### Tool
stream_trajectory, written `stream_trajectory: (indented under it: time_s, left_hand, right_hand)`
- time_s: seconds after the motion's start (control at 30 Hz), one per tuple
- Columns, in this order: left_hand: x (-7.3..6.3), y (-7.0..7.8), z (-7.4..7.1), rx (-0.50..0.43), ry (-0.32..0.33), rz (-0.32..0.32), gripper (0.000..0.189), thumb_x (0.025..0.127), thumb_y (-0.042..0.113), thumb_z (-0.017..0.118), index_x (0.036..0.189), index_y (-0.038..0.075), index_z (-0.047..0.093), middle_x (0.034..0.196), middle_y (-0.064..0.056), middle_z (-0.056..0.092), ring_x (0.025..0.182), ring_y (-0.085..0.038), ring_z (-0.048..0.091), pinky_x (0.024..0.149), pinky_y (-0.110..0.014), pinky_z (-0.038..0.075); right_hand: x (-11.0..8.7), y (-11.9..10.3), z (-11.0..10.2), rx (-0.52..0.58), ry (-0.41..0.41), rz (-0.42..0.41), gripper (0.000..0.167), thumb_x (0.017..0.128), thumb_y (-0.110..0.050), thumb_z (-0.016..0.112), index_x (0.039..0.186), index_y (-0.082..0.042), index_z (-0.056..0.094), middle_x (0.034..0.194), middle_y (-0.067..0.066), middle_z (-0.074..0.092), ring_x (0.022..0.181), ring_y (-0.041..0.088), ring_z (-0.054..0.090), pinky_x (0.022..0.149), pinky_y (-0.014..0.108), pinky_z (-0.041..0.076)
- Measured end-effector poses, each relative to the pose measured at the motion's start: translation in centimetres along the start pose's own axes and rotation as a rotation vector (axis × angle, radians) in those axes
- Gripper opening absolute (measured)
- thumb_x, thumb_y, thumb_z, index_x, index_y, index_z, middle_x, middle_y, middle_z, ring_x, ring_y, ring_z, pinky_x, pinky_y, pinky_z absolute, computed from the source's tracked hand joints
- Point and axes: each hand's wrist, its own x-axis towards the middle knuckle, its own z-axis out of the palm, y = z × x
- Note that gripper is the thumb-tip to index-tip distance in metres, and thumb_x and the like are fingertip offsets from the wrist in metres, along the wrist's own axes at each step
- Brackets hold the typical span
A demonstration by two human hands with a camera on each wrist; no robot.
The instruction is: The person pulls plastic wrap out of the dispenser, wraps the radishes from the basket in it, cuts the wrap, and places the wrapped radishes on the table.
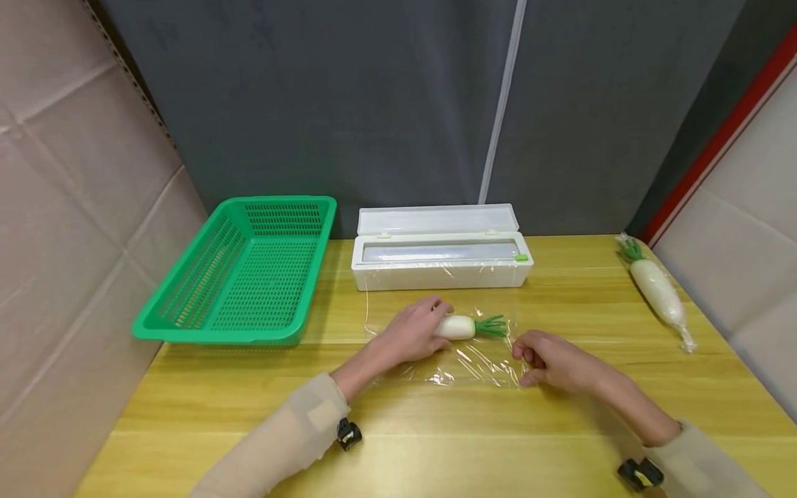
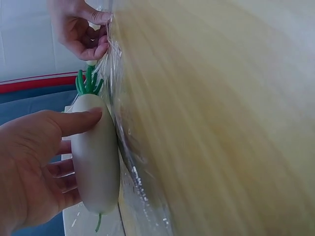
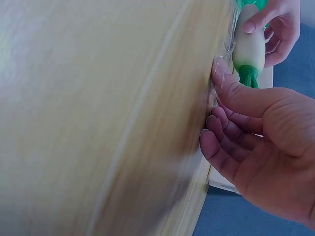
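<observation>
A white radish [image 1: 457,328] with green stalks lies on a sheet of clear cling film [image 1: 473,366] spread over the table. My left hand [image 1: 416,329] holds it, the thumb across one side and the fingers around the other, as the left wrist view shows. At the film's right edge, beyond the stalks, my right hand [image 1: 554,361] pinches the film between thumb and curled fingers; in the right wrist view wrinkled film [image 3: 224,73] lies over the thumb. The sheet runs back to an open white cling film box [image 1: 443,277].
A green plastic basket [image 1: 299,325] stands at the left, its inside bare. Another radish [image 1: 658,290], wrapped in film with a twisted end, lies near the table's right edge. A grey panel [image 1: 349,104] rises behind the wooden table [image 1: 448,449].
</observation>
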Motion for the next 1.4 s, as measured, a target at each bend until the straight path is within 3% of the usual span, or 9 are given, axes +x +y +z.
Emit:
stream_trajectory:
  time_s: [0.5,0.7,0.9,1.23,1.4]
  left_hand:
    - [-0.7,0.2,0.1,-0.053,-0.103,-0.002,0.064,0.086,0.04,0.081,0.137,0.008,0.06,0.124,-0.006,0.059,0.105,-0.017,0.057,0.087,-0.031,0.052]
    - [-0.7,0.3,0.2,-0.08,-0.083,0.0,0.053,0.087,0.036,0.081,0.129,0.008,0.064,0.119,-0.004,0.06,0.101,-0.017,0.059,0.085,-0.031,0.053]
    - [-0.5,0.0,0.5,-0.064,-0.049,0.013,0.054,0.087,0.036,0.081,0.13,0.007,0.063,0.119,-0.006,0.06,0.1,-0.017,0.06,0.084,-0.031,0.054]
    - [-0.9,-0.2,0.2,-0.078,-0.067,0.019,0.066,0.084,0.041,0.082,0.135,0.006,0.059,0.124,-0.007,0.059,0.102,-0.018,0.059,0.088,-0.031,0.053]
    - [-1.3,-0.6,-0.2,-0.09,-0.078,0.001,0.061,0.088,0.037,0.08,0.136,0.005,0.059,0.123,-0.008,0.059,0.102,-0.018,0.059,0.09,-0.032,0.053]
  right_hand:
    - [0.0,0.1,-0.1,0.001,0.008,0.002,0.033,0.081,-0.016,0.085,0.1,-0.008,0.059,0.084,-0.002,0.047,0.075,0.009,0.045,0.064,0.024,0.04]
    - [-0.1,0.0,-0.1,0.007,0.01,0.004,0.033,0.081,-0.016,0.085,0.1,-0.009,0.059,0.084,-0.001,0.048,0.076,0.009,0.045,0.064,0.024,0.04]
    - [0.0,0.0,0.0,0.015,0.013,0.0,0.033,0.081,-0.016,0.085,0.1,-0.008,0.058,0.084,-0.001,0.048,0.076,0.009,0.045,0.064,0.023,0.041]
    - [-0.2,-0.1,0.0,0.024,0.015,0.009,0.033,0.082,-0.015,0.084,0.102,-0.007,0.059,0.085,0.0,0.049,0.076,0.01,0.046,0.064,0.023,0.042]
    - [-0.4,-0.1,-0.1,0.026,0.008,0.007,0.033,0.082,-0.015,0.084,0.103,-0.006,0.06,0.086,-0.001,0.05,0.077,0.01,0.046,0.064,0.024,0.043]
